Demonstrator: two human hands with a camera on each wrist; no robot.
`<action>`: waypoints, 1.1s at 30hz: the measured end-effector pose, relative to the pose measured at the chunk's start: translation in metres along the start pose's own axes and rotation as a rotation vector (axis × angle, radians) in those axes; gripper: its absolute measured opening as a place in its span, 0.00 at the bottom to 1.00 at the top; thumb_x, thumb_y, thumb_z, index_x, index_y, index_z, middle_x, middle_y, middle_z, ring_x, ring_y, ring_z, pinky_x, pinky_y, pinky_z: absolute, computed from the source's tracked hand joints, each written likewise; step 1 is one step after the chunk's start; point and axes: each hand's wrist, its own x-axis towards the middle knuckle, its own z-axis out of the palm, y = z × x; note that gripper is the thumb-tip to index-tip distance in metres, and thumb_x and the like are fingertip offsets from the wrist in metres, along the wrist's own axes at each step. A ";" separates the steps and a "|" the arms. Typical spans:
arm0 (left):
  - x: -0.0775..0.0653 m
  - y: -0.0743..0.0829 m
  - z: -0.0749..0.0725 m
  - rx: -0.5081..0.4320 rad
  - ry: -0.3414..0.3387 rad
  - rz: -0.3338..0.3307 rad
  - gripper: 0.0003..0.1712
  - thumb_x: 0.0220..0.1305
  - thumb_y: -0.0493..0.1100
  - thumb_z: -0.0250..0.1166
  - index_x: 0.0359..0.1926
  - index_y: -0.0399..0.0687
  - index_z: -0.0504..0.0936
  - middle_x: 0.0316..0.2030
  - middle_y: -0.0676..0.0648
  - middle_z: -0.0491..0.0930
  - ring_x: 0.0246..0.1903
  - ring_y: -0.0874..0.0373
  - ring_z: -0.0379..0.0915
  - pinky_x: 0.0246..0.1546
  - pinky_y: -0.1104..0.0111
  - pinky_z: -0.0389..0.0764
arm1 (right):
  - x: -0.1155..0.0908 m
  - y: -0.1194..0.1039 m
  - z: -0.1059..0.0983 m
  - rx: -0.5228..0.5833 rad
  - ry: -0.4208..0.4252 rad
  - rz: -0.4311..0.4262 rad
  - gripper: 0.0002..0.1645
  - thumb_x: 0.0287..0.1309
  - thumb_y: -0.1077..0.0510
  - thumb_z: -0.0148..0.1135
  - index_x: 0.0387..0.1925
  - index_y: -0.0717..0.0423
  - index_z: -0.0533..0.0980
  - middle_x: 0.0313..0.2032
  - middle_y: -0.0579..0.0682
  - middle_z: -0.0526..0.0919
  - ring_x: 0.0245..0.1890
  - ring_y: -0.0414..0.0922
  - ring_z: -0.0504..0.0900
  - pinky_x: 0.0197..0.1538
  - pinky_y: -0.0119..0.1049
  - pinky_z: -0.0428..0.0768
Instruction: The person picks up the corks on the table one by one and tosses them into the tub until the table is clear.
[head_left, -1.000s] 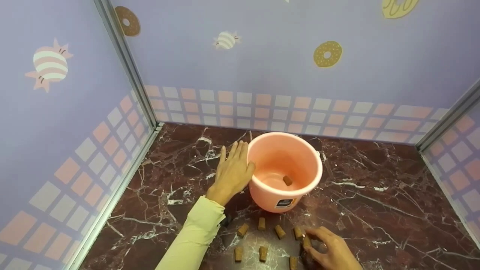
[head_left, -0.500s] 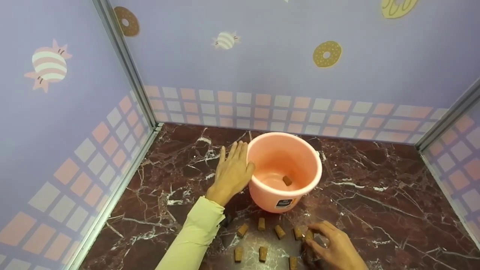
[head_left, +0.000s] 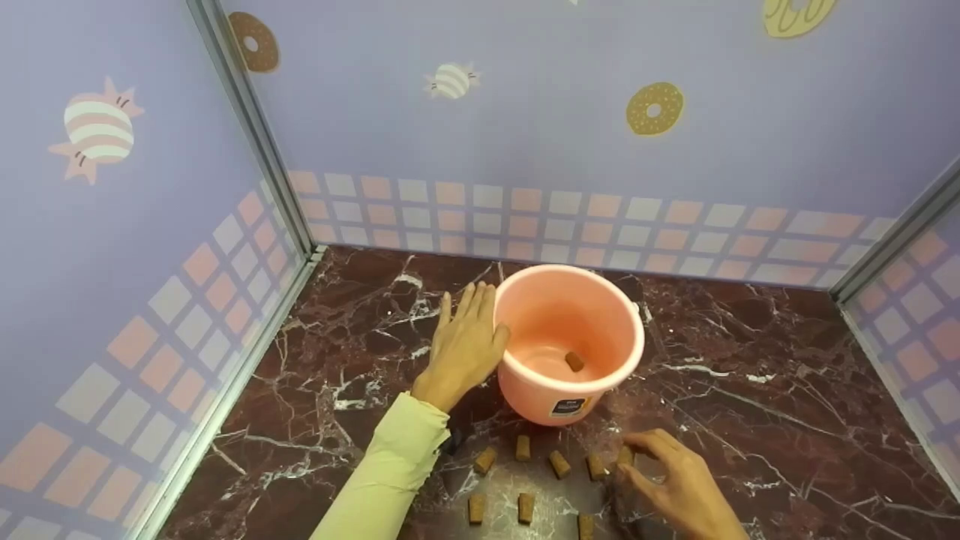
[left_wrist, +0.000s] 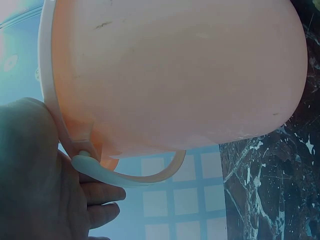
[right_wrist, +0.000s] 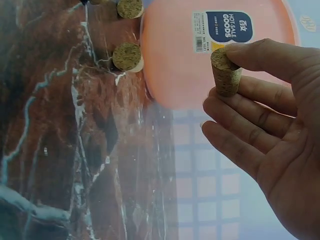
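Note:
A pink bucket (head_left: 536, 401) stands upright on the marbled surface, with one cork stopper (head_left: 574, 361) lying inside it. My left hand (head_left: 463, 349) rests against the bucket's left rim with its fingers straight. In the left wrist view the bucket's handle (left_wrist: 135, 179) hangs beside those fingers. My right hand (head_left: 675, 480) pinches a cork stopper (right_wrist: 227, 75) between thumb and fingers, in front of the bucket and to its right. Several more cork stoppers, among them one close by (head_left: 595, 466) and one farther left (head_left: 485, 460), lie in loose rows in front of the bucket.
Lilac panels (head_left: 540, 135) with printed sweets and checks wall in the dark red marbled surface (head_left: 750, 420) at the back and both sides. Metal strips (head_left: 262, 142) run along the corners. A label (right_wrist: 227, 27) is on the bucket's front.
My right hand has moved a little to the right and up with the cork stopper, away from the others. The left hand and the bucket have stayed in place.

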 end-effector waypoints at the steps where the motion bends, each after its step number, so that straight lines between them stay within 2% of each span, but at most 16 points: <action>1: 0.000 0.000 0.000 -0.001 0.002 0.001 0.40 0.81 0.55 0.42 0.83 0.35 0.53 0.82 0.38 0.51 0.82 0.45 0.42 0.81 0.48 0.30 | 0.001 -0.001 -0.001 -0.013 0.004 -0.002 0.28 0.42 0.72 0.84 0.47 0.55 0.85 0.41 0.38 0.85 0.40 0.40 0.86 0.44 0.36 0.89; 9: -0.001 0.000 0.000 -0.005 0.006 0.001 0.40 0.81 0.55 0.42 0.83 0.35 0.54 0.82 0.38 0.52 0.82 0.45 0.42 0.81 0.47 0.31 | 0.011 -0.003 -0.010 -0.030 0.036 0.040 0.27 0.41 0.72 0.84 0.47 0.60 0.85 0.42 0.37 0.86 0.42 0.41 0.87 0.50 0.28 0.85; 16: 0.000 -0.001 0.000 0.003 -0.005 0.000 0.40 0.81 0.55 0.41 0.83 0.35 0.52 0.82 0.38 0.51 0.82 0.45 0.41 0.81 0.47 0.31 | 0.021 -0.004 -0.017 -0.046 0.080 0.009 0.28 0.40 0.73 0.84 0.47 0.62 0.85 0.42 0.41 0.86 0.41 0.43 0.88 0.53 0.16 0.77; 27: 0.000 0.001 -0.002 0.022 -0.025 -0.012 0.40 0.82 0.56 0.41 0.83 0.36 0.51 0.82 0.39 0.50 0.83 0.46 0.40 0.81 0.49 0.29 | 0.038 -0.007 -0.032 -0.069 0.123 -0.026 0.29 0.40 0.74 0.84 0.49 0.65 0.85 0.44 0.47 0.87 0.42 0.49 0.89 0.54 0.18 0.79; 33: 0.000 0.001 -0.002 0.017 -0.035 -0.015 0.40 0.82 0.55 0.41 0.83 0.37 0.50 0.82 0.39 0.48 0.83 0.46 0.39 0.80 0.49 0.28 | 0.048 -0.010 -0.039 -0.080 0.140 -0.030 0.28 0.42 0.73 0.84 0.49 0.65 0.85 0.44 0.49 0.87 0.42 0.48 0.89 0.51 0.19 0.80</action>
